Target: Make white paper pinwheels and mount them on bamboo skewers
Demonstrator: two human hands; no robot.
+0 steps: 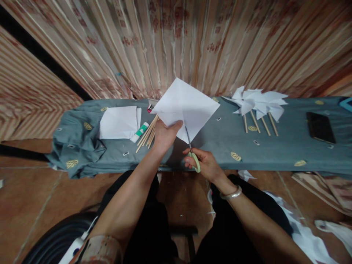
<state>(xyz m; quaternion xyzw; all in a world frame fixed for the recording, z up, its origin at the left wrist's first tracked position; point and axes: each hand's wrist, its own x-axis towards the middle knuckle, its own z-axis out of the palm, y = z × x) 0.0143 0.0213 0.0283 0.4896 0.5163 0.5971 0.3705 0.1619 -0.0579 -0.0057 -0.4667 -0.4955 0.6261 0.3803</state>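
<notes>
Left hand [165,134], frame centre: fingers pinched on the lower edge of a white paper square [187,106], held up on its corner above the table. Right hand [205,163], just below and right: fingers closed through the green handles of scissors [192,152], blades biting into the paper's bottom corner. Silver bangle [231,193] on right wrist. Behind the left hand, a bundle of wooden sticks [147,135] and a glue stick [139,132]; left of these, a stack of white sheets [118,123]. Upper right: finished paper pinwheels [257,102] on sticks; far right, a dark phone [320,127]. Surface: grey-blue patterned cloth [220,146] on a low table. Striped curtain [176,44] behind; brown tile floor [30,205], paper scraps lower right.
</notes>
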